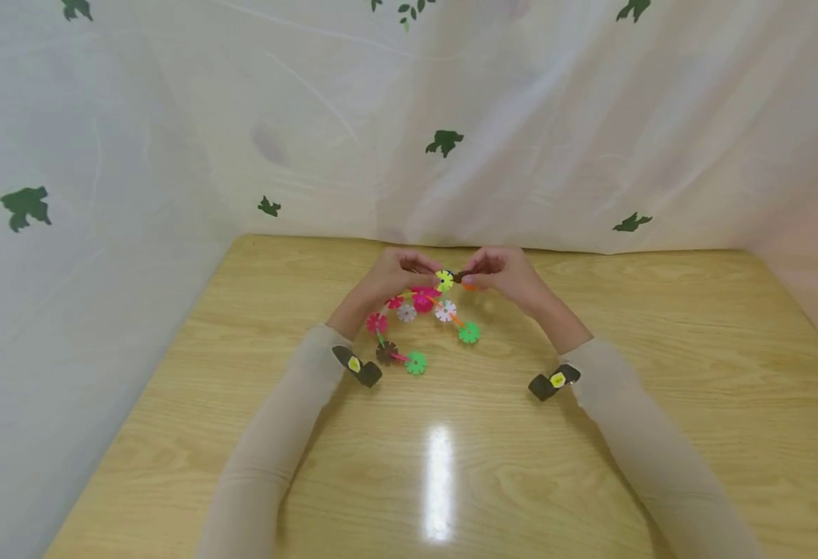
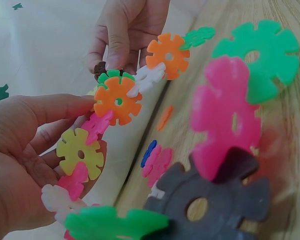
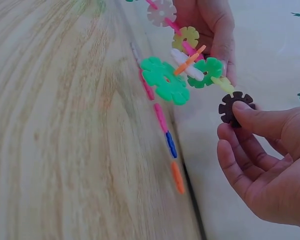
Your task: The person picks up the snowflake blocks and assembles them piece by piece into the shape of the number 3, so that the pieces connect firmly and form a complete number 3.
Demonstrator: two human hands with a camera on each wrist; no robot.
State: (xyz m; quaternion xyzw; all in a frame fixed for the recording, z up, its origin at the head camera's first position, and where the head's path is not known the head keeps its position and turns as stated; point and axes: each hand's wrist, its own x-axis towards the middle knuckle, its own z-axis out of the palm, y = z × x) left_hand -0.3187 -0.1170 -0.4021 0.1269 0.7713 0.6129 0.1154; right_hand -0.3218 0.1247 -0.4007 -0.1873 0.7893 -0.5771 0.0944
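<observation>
My left hand pinches a linked chain of notched plastic snowflake discs near its yellow end disc. From there the chain arches over the table in pink, white, orange, green and brown. One strand ends in a green disc at the front, while a shorter branch reaches another green disc. Opposite, my right hand holds a dark brown disc between thumb and fingers, its edge right at the yellow disc. In the left wrist view, the brown disc is mostly hidden behind green and orange discs.
Loose discs stand out near the table's far edge: an orange one, a blue one and a pink one. Behind the wooden table hangs a pale curtain with green leaf shapes. Each wrist wears a small black camera.
</observation>
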